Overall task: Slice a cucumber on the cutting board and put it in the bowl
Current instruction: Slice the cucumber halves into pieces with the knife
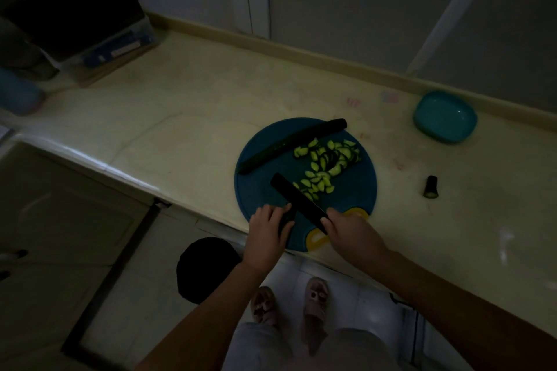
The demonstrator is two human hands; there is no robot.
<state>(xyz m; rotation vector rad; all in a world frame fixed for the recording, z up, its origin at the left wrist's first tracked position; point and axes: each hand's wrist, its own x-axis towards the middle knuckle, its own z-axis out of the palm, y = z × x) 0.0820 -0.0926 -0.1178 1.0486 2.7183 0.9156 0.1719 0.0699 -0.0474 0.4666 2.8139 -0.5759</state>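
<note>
A round blue cutting board (259, 190) with a yellow handle lies at the counter's front edge. A long dark cucumber half (289, 146) rests across its far side. Several half-moon cucumber slices (325, 164) are spread over the middle of the board. My right hand (349, 235) grips the handle of a dark knife (297, 200), whose blade lies beside the slices. My left hand (266, 232) presses down on a short dark cucumber piece (287, 218) just left of the blade. A teal bowl (444, 116) sits at the far right near the wall.
A cut cucumber end (431, 187) stands on the pale counter (180, 129) right of the board. Boxes and a dark bag (75, 18) crowd the far left corner. A black round stool (208, 268) stands on the floor below the counter edge, by my feet.
</note>
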